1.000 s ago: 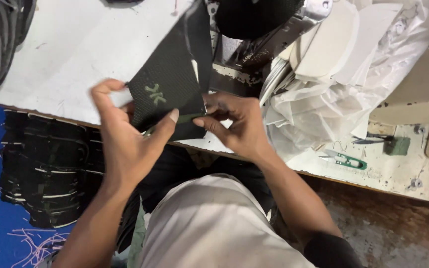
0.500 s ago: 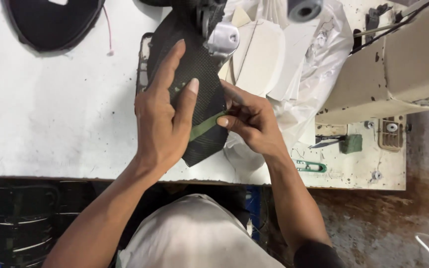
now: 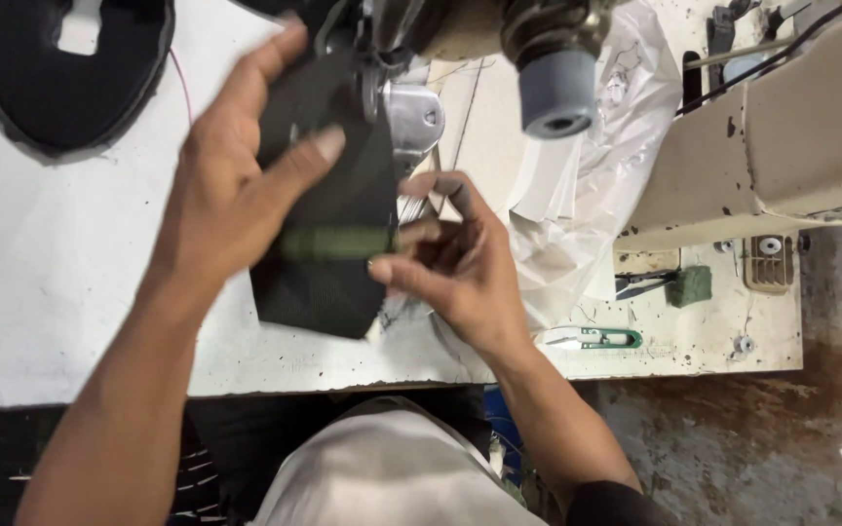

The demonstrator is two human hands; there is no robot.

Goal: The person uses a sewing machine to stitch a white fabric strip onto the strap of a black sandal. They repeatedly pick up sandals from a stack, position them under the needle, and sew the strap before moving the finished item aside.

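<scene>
The left hand [image 3: 231, 190] is lying flat over a black fabric piece [image 3: 328, 282], its fingers [image 3: 270, 58] spread and its thumb pressing down on the cloth, so the hand is holding the piece against the white surface [image 3: 70, 282] rather than closing around it. The right hand [image 3: 455, 268] is pinching the right end of a narrow green strip [image 3: 338, 242] that is running across the fabric, with the thumb and forefinger closed on it and the other fingers curled loosely above. The fabric piece is sitting at the front of the surface, its upper end reaching under the metal head of a sewing machine [image 3: 411, 112], just beside the presser area. A grey cylindrical part [image 3: 557, 93] of the machine is hanging above the right hand. Crumpled clear plastic sheeting [image 3: 601, 195] is lying to the right of the hands. A pair of green thread snips [image 3: 601, 339] is resting near the front edge of the surface, well apart from the fabric. A dark oval piece [image 3: 60, 83] is lying at the far left corner.
</scene>
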